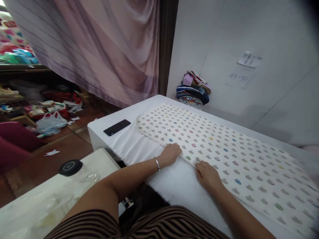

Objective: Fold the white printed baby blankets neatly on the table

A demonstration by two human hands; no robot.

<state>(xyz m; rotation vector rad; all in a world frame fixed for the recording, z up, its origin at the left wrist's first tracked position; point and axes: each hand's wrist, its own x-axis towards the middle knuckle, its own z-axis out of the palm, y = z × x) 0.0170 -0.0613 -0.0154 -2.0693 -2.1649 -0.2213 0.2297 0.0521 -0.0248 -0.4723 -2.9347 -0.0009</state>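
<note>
A cream cloth [224, 146] printed with small grey and coloured shapes lies flat along a white-covered table [139, 149]. My left hand [170, 154], with a bracelet on its wrist, rests fingers-down on the cloth's near edge. My right hand [208, 176] lies a little to the right, its fingertips pinching or pressing that same edge. Whether either hand truly grips the fabric is hard to tell.
A black phone [117, 127] lies on the table's left end. Folded fabrics [193, 89] are stacked against the white wall behind. A clear jar with a black lid [71, 167] stands on a lower white surface at left. A purple curtain [99, 49] hangs behind; clutter covers the floor.
</note>
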